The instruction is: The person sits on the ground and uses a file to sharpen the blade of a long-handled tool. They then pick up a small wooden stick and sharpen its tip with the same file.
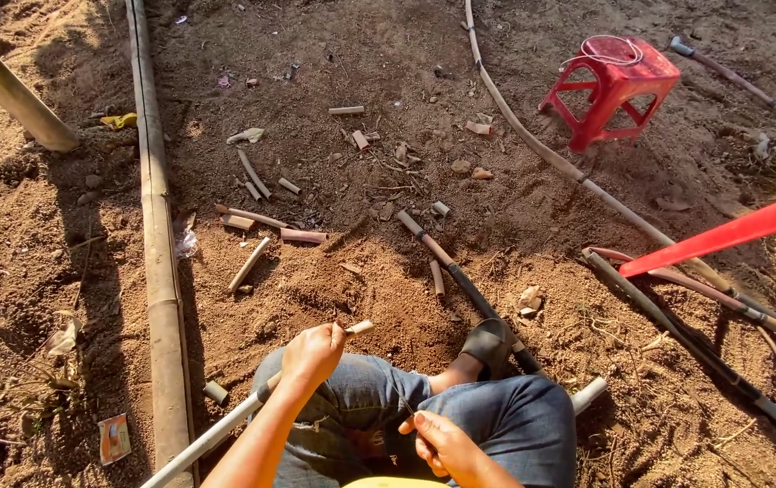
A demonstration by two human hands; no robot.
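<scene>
Currently our left hand (312, 352) has fingers wrapped round a pale bamboo stick (225, 429) lying across our lap; right hand (442, 443) pinches a thin blade near our knee, red stool (614, 86) well apart.

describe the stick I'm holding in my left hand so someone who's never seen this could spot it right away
Start at the person's blue-jeaned knees at the bottom of the view. The left hand above them grips a long pale stick slanting toward the lower left corner. Unlike the short scattered offcuts, it is long, smooth and off the ground.
</scene>
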